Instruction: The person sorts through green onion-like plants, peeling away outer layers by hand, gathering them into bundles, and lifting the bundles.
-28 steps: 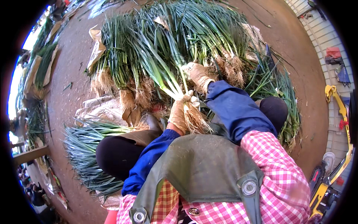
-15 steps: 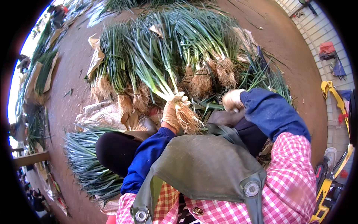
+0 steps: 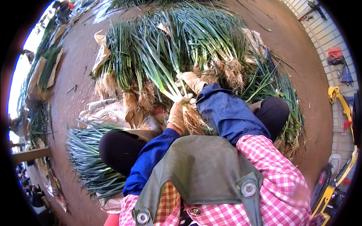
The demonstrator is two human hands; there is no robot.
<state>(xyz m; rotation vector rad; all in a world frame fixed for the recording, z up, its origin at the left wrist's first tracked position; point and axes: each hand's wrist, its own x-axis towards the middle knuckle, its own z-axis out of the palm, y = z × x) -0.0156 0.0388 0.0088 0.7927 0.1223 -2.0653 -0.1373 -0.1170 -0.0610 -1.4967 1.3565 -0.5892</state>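
A small bunch of green onions (image 3: pixel 166 81) slants up and away from me, its white ends and tan roots (image 3: pixel 193 120) toward my lap. My gloved left hand (image 3: pixel 177 115) is wrapped round the white ends, just above the roots. Farther up, my gloved right hand (image 3: pixel 193 81) closes its fingers on a stalk of the same bunch; its fingertips are partly hidden. Behind the hands a long heap of green onions (image 3: pixel 211 35) lies with the roots turned to me. Another pile (image 3: pixel 96 162) is beside my left knee, and loose leaves (image 3: pixel 269 81) lie at the right.
An olive apron (image 3: pixel 211 165) covers my lap between my bent knees. Pale sacking (image 3: pixel 103 113) lies under the roots on the left. A wooden bar (image 3: pixel 32 154) juts in at far left. Yellow-framed equipment (image 3: pixel 326 199) stands at the right by a tiled strip (image 3: pixel 328 41).
My right hand has swung left and forward from beside my right knee to the stalks. My left hand keeps its grip on the bunch, and my right knee now shows.
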